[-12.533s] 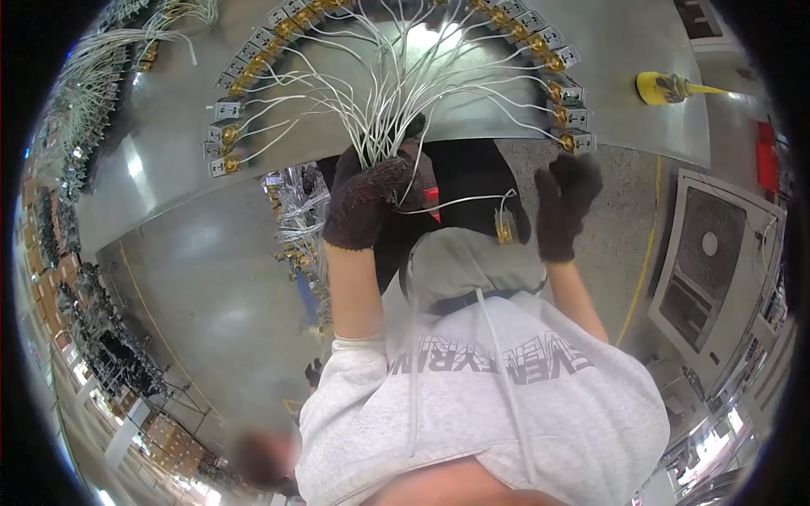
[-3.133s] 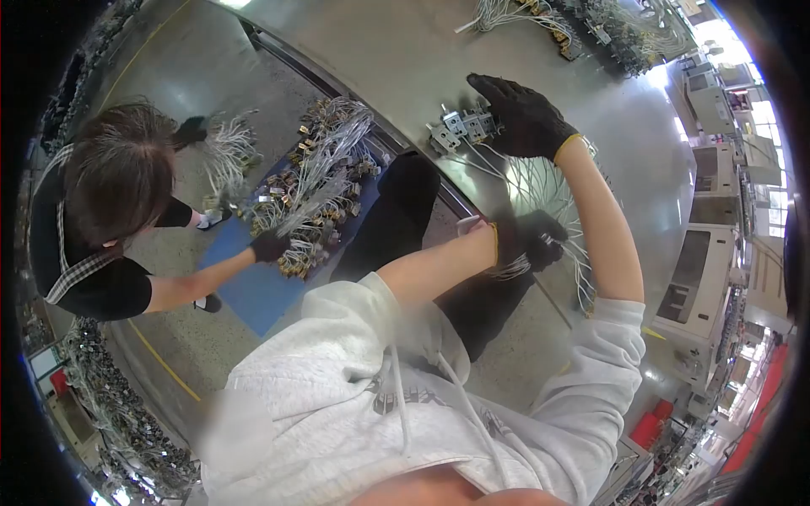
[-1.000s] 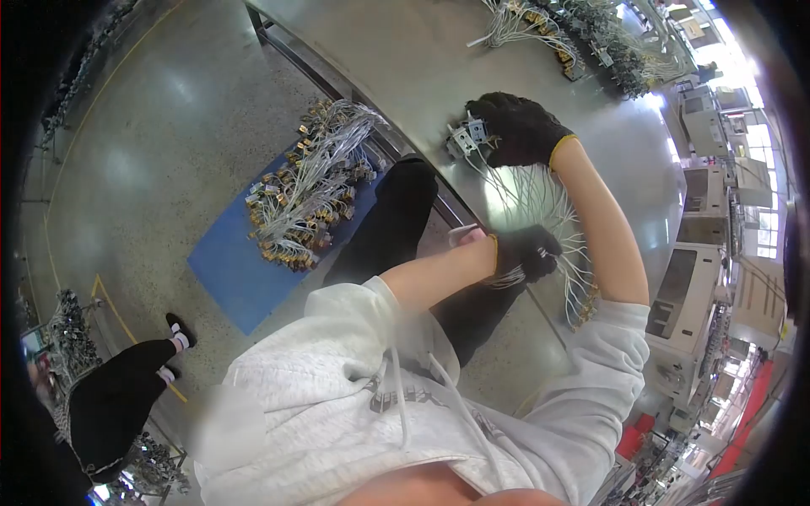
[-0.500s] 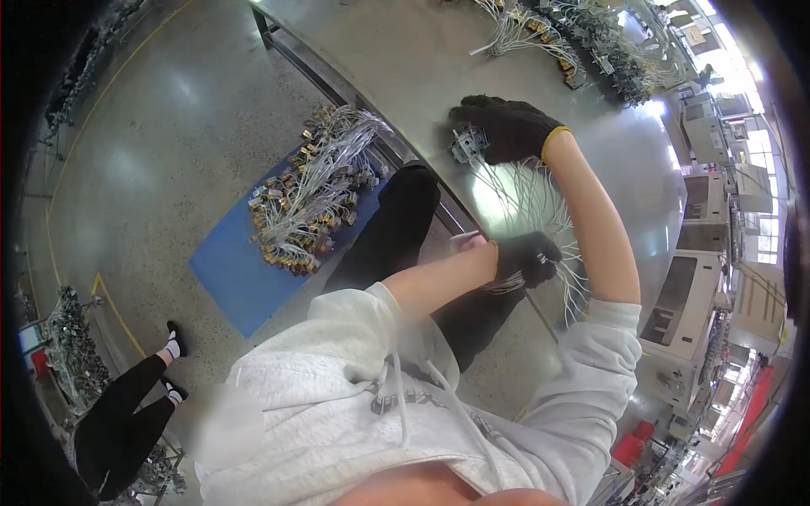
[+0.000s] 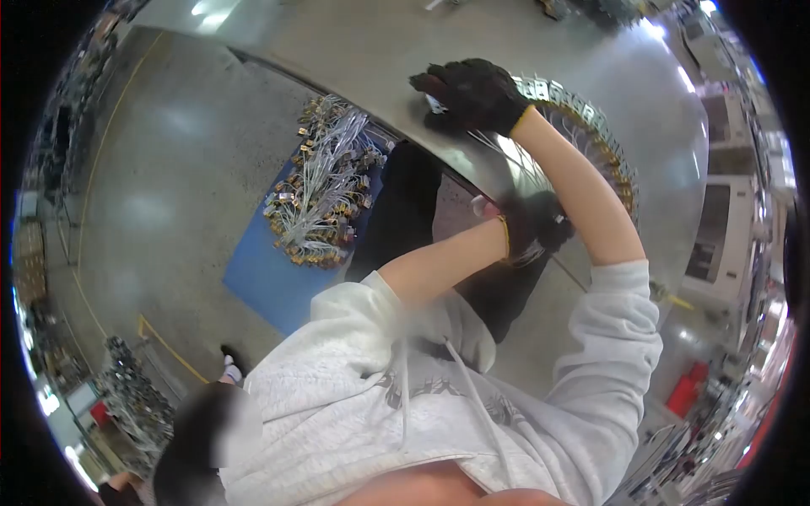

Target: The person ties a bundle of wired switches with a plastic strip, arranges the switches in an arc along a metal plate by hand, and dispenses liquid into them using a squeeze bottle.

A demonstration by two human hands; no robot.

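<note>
My left hand, in a dark glove, is closed round a bundle of thin white wires at the near edge of the metal table. Farther out, my right hand, also gloved, curls palm down over the tabletop. A small pale metal connector shows under its fingertips; the palm hides the rest. White wires run from beneath the right hand toward the left. To the right, a curved row of metal and yellow connectors lies on the table, partly behind my right forearm.
A heap of wired connectors lies on a blue sheet on the floor, left of my legs. More connectors sit at the table's far edge. Another person's foot is at the lower left. Machines line the right side.
The view has turned and shifted. My right hand now covers most of the connector cluster that showed at its fingers. The arc of connectors beside it has come into sight. My left hand keeps its hold.
</note>
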